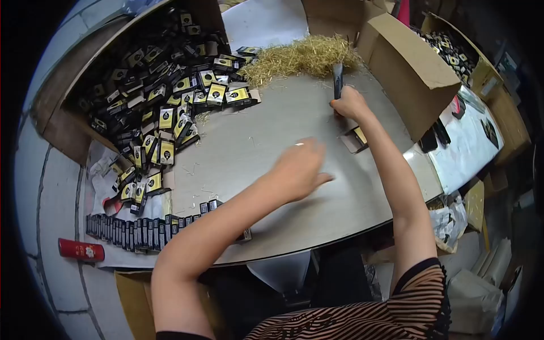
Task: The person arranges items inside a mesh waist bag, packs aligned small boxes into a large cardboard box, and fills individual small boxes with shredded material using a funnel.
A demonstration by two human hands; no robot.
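My left hand [300,170] hovers over the middle of the grey table [255,150], slightly blurred, thumb apart from the fingers and nothing visible in it. Farther off on the right, my right hand [351,105] is closed around a slim dark tool with a pale grey end [338,82]; its exact kind is unclear. That end points at a heap of golden shredded straw [306,56]. Just below my right wrist lies a small black-and-yellow box [357,139], partly covered by the forearm, its flap apparently open.
Many black-and-yellow boxes [164,119] spill from a large carton [85,73] on the left. Dark boxes [136,232] stand in a row along the near-left edge, beside a red cylinder [82,250]. An upright cardboard carton [408,68] borders the right side.
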